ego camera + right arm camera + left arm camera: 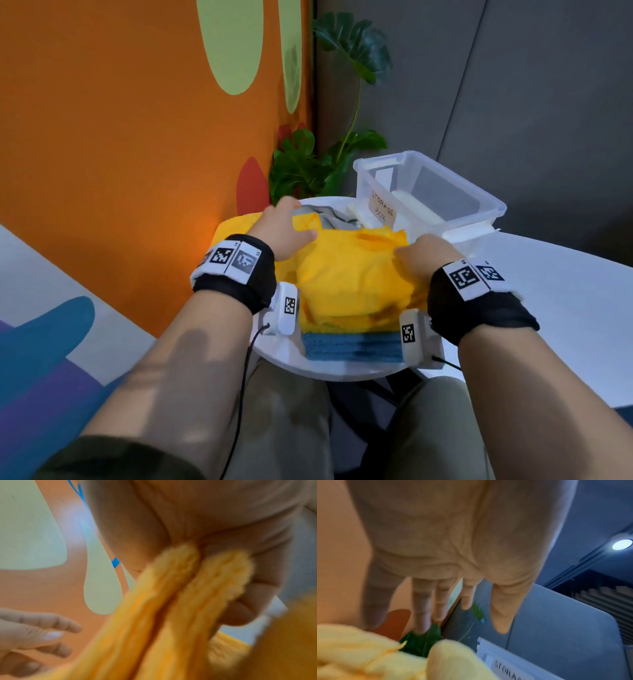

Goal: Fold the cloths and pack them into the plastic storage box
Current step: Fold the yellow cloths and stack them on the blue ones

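A yellow cloth (346, 274) lies bunched on the round white table (342, 371), on top of a folded blue cloth (352, 346). My right hand (424, 255) pinches a doubled fold of the yellow cloth (188, 588) at its right edge. My left hand (286, 228) hovers over the cloth's far left part with fingers (423, 605) straight and spread, holding nothing. A grey cloth (337, 216) peeks out behind the yellow one. The clear plastic storage box (479, 200), labelled "STORAGE BOX", stands at the back right, its lid under it.
A leafy green plant (308, 164) stands behind the table, against the orange wall (120, 137) and the grey panel. A second white table surface (565, 291) extends to the right. My knees are under the table's near edge.
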Demonstrator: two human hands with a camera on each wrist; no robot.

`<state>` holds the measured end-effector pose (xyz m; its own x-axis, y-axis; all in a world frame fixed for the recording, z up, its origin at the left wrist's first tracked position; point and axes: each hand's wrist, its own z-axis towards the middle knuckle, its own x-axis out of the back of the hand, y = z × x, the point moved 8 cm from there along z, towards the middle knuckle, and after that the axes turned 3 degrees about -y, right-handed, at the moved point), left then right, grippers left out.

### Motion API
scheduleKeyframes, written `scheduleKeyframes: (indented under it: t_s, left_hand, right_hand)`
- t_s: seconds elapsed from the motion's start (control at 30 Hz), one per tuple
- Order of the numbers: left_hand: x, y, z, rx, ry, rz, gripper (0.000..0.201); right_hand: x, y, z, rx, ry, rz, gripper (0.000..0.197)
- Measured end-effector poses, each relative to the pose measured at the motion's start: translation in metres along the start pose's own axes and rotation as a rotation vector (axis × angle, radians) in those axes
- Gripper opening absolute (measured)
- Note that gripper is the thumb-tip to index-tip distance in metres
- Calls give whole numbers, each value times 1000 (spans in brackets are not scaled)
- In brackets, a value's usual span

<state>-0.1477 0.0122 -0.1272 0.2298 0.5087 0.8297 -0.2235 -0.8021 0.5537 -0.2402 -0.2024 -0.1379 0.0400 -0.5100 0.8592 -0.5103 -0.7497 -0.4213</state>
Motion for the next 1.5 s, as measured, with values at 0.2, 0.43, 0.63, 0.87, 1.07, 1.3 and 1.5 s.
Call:
scheduleKeyframes:
  t_s: [0.2,0.43,0.63,0.87,1.07,1.3,1.5]
  left_hand:
    - [-40,-36,-11,272,-307,65,60]
    - [-36,-16,-9,147,-238,49,43]
    - [-25,-1,-1,68,-56,-230,30]
    - [-58,-23,-19,203,-437,-214,90]
    - [-60,-24,-25,177,-476,-162,105]
    - [-61,-26,-33,179,-473,-20,78]
    - [-55,-11,-23,72,-278,-49,37]
  right_hand:
    - [-14,13,-5,-53,-105,-66,40]
    - [-10,4,-3,-29,-120,-36,35]
    - [-2,3,-2,-2,-93,17,36]
    - [-21,24,-10,-56,-173,-30,37]
    - [-16,18,-14,-17,-121,-138,43]
    - [-21,27,-16,-42,-158,-180,41]
    - [-18,29,-9,-37,-136,-28,34]
